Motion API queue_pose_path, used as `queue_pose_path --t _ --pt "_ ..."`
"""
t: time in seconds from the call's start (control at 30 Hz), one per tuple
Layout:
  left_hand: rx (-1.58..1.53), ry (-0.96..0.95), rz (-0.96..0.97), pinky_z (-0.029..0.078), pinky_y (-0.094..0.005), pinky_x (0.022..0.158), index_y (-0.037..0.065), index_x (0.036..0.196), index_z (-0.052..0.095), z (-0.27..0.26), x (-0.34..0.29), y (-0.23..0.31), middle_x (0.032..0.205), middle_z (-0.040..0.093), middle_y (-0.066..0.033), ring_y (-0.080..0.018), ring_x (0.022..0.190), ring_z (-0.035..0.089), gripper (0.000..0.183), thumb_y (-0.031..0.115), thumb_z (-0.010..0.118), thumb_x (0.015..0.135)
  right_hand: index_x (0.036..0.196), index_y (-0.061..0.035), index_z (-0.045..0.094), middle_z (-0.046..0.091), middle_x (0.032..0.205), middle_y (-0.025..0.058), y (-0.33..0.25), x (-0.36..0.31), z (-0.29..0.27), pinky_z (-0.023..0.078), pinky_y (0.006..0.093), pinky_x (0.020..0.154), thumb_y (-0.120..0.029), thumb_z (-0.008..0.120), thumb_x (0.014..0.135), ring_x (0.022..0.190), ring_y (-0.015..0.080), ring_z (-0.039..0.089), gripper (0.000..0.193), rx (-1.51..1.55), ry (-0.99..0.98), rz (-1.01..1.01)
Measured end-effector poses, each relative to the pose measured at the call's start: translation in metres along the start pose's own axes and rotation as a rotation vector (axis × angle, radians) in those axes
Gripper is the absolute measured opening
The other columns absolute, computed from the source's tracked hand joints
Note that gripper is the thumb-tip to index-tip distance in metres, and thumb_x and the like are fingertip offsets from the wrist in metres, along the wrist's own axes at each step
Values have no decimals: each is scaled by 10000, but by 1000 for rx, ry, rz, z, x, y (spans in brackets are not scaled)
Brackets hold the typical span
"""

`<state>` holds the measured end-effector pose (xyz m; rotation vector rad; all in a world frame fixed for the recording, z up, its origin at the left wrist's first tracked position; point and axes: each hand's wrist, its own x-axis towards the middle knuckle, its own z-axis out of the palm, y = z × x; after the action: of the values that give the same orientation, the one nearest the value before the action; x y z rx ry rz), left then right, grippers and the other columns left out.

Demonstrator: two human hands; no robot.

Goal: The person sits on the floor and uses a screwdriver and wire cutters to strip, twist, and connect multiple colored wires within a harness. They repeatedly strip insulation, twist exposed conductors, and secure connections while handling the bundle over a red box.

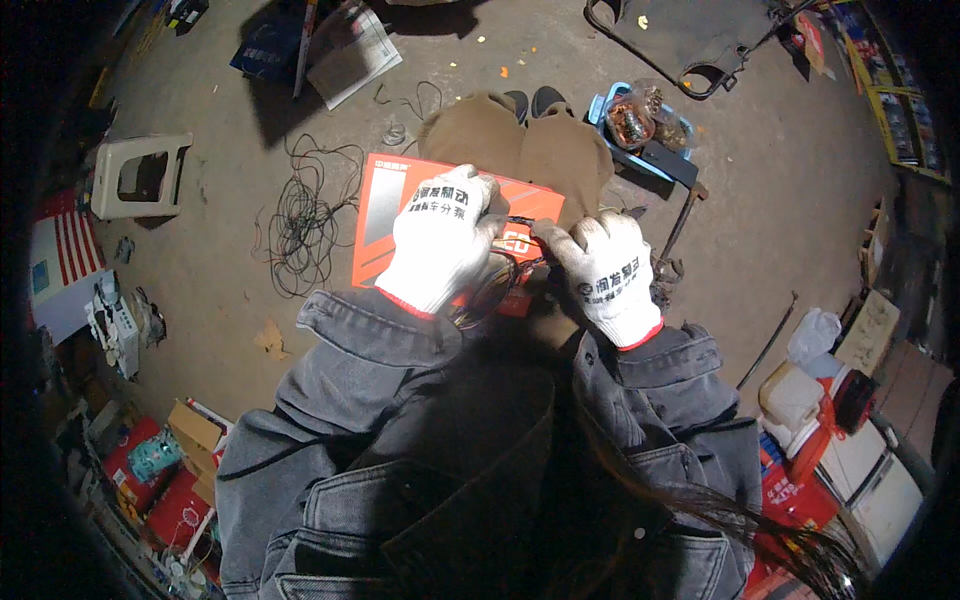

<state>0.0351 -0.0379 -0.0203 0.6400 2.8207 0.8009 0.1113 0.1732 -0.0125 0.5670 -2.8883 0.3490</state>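
Both my hands wear white knit gloves with dark print and red cuffs. In front of my body, over my lap, my left hand (445,238) is closed on one end of a short stretch of dark wire (520,220). My right hand (605,268) pinches the other end between thumb and fingers. More thin wires (518,268), dark and coppery, hang looped below the fingers. Beneath the hands lies a flat red-orange box (378,215) with a grey panel and white print, resting across my brown-trousered knees (565,155). The fingertips partly hide the wire ends.
A tangle of black wire (318,215) lies on the floor at left, near a white stool (105,185). At right stand a blue basket (597,110) of bagged parts and copper-coloured wire, and a hammer (683,222). Cartons and clutter line both sides; a dark metal-framed piece (690,40) lies ahead.
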Motion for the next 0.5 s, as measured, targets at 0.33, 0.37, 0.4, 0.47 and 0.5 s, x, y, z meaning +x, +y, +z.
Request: queue_pose_path --t 0.33,0.37,0.4,0.47,0.5 --pt "1 -24 -5 510 -455 980 155 1084 692 2 0 -1 1225 681 -131 -358 1204 621 274 242 740 828 1167 -197 696 525 798 10 2 -14 0 452 382 683 -220 654 837 754 209 552 333 -81 4 20" --pt "-1 -12 -8 509 -457 981 153 1087 690 3 -1 -1 1225 681 -129 -359 1203 622 277 241 739 829 1167 -196 695 525 795 10 1 -15 -1 451 383 681 -216 652 839 751 210 553 332 -77 -2 24" --pt "-4 -1 -10 509 -458 981 152 1090 688 3 -1 -2 1226 681 -127 -360 1202 622 280 240 739 829 1168 -195 695 524 791 10 0 -15 -2 451 384 679 -212 650 842 747 210 554 330 -74 -13 34" --pt "-26 17 2 511 -459 974 148 1096 684 4 -2 -2 1230 680 -126 -364 1189 625 286 242 737 831 1167 -195 695 522 786 11 -1 -15 -3 450 387 678 -205 647 846 749 211 556 324 -102 -9 37" --pt "-38 -6 -16 512 -459 971 146 1099 683 3 -2 -3 1232 680 -126 -366 1182 627 289 243 736 832 1167 -195 694 520 783 12 -1 -16 -3 450 388 678 -201 646 848 751 212 558 322 -115 0 40"
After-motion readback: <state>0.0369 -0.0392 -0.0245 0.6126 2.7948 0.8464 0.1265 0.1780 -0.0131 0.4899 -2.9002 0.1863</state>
